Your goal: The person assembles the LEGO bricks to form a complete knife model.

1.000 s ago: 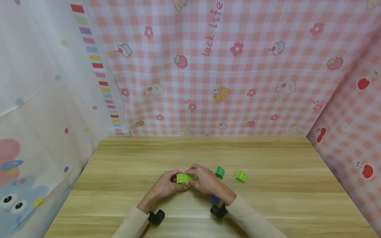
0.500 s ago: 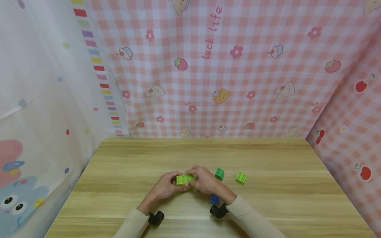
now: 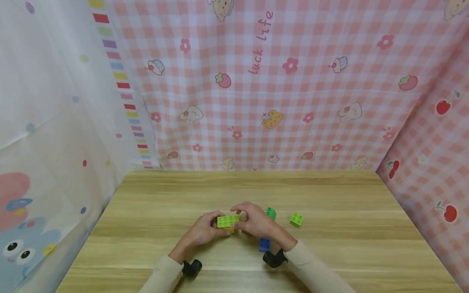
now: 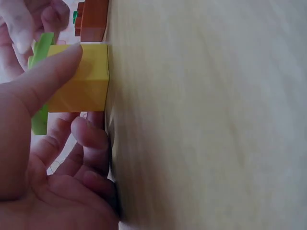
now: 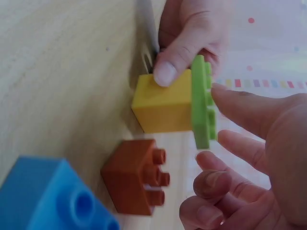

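A yellow toy brick stands on the table with a flat lime-green studded plate on top of it. My left hand grips the yellow brick from the left, its thumb pressed on the near face. Over on the right, my right hand has its fingers spread apart and curled round nothing. Its thumb tip is right at the plate's studs in the right wrist view. An orange-brown brick stands close beside the yellow one; in the head view the right hand hides it.
A blue brick lies by the right wrist. Behind the right hand is a green round-sided brick, partly covered. A small lime brick sits farther right on the wooden table. Patterned cloth hangs behind.
My right hand has loosened from the plate, its fingers lifting off and shifting slightly right. All the plate's studs now show. The left hand keeps its hold.
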Tool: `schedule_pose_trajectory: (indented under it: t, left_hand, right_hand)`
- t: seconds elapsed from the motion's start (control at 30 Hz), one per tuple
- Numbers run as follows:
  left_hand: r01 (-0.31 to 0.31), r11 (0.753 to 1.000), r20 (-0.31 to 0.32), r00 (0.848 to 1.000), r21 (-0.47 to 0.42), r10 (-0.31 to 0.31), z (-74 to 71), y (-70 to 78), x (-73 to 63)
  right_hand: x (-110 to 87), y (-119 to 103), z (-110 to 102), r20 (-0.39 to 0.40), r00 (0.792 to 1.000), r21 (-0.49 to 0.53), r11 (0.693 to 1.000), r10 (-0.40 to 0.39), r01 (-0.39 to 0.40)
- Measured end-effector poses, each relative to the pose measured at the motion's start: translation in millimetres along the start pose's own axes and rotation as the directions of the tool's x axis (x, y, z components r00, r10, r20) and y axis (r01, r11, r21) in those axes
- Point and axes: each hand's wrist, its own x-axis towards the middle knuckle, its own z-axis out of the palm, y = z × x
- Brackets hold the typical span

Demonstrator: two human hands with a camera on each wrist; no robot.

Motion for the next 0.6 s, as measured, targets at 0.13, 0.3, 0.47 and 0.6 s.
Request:
schedule_pose_trajectory:
  t: [0.13, 0.3, 0.47, 0.6]
  left_hand:
    - [0.0, 1.0, 0.023, 1.0, -0.01, 0.001, -1.5, -1.9, 0.4]
    - [0.009, 1.0, 0.028, 1.0, 0.01, -0.009, -2.6, -2.8, 1.2]
    - [0.017, 1.0, 0.027, 0.999, 0.01, -0.017, -2.4, -3.7, 2.1]
    - [0.025, 1.0, 0.026, 0.999, -0.002, -0.025, -2.1, -4.0, 2.4]
  right_hand:
    - [-8.7, 2.9, -9.3, -0.03, 1.0, 0.044, 0.999, 0.006, -0.005]
    - [-18.3, 9.7, -15.9, -0.074, 0.997, 0.026, 1.0, 0.004, -0.002]
    - [-25.3, 18.2, -14.5, -0.076, 0.997, -0.003, 1.0, 0.023, -0.023]
    - [-29.7, 22.2, -12.4, -0.083, 0.996, -0.014, 0.999, 0.028, -0.029]
